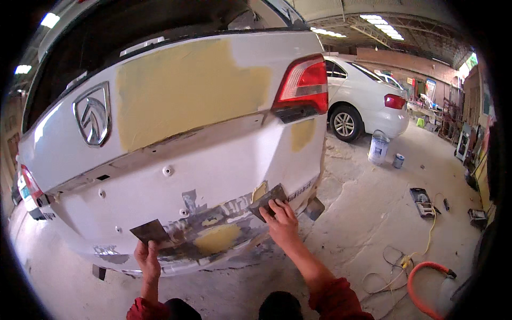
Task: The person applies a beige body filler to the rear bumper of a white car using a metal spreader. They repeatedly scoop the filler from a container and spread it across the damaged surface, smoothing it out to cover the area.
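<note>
In front of me is the rear of a white car [213, 141], its lower panel patched with grey and with yellow body filler [218, 238]. My left hand [148, 258] pinches a dark, flat putty spreader [150, 231] by its lower edge, in front of the panel's middle. A second dark spreader [265, 204] lies under the fingers of my right hand [281, 220], against the panel's right side. A dab of yellow filler [260, 191] shows at that spreader's upper edge. Higher up, a broad yellow filler patch [186, 90] covers much of the tailgate beside the red tail light [304, 85].
Another white car [368, 96] stands behind on the right. A white bucket [378, 148] and a small can [398, 160] are on the concrete floor. At lower right lie an opened tool case [422, 202], a yellow cord [428, 240] and an orange hose [413, 288].
</note>
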Available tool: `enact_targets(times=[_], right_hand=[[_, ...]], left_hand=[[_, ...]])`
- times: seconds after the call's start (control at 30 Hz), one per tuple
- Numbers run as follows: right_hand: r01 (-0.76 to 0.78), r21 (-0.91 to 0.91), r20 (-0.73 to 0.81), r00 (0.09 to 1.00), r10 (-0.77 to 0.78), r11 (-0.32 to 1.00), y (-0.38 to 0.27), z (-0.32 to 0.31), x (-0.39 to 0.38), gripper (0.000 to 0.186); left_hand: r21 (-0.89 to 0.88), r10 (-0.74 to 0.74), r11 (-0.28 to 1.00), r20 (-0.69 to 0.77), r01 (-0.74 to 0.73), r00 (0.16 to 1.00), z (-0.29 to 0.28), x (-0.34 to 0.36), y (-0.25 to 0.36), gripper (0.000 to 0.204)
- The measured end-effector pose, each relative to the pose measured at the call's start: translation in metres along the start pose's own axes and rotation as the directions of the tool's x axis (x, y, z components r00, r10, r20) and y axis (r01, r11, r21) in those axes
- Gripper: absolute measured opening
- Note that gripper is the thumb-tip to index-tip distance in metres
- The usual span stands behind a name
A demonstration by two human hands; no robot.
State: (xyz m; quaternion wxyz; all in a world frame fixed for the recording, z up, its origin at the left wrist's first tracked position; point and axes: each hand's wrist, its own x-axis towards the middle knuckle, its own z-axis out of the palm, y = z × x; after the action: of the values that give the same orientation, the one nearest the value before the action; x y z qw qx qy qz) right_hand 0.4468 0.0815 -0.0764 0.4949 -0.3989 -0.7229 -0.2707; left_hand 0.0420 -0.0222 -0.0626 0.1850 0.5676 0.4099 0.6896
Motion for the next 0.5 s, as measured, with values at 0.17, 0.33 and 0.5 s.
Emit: enact_targets(times=[0.17,0.33,0.5], right_hand=[[-0.039,-0.011,-0.064,0.997,0.038,0.999,-0.003,-0.021,0.016,0.049],[-0.051,0.003,-0.118,0.992,0.051,0.999,-0.003,-0.003,0.038,0.045],[-0.009,-0.016,-0.017,1.000,0.008,1.000,-0.013,0.005,0.000,0.046]], left_hand=[[-0.004,-0.002,1.000,-0.011,0.002,1.000,-0.002,0.003,-0.002,0.021],[0.033,0.013,0.999,0.001,-0.013,1.000,-0.004,0.003,0.002,0.021],[0.031,0.019,0.999,0.002,-0.019,1.000,-0.002,0.003,-0.003,0.021]])
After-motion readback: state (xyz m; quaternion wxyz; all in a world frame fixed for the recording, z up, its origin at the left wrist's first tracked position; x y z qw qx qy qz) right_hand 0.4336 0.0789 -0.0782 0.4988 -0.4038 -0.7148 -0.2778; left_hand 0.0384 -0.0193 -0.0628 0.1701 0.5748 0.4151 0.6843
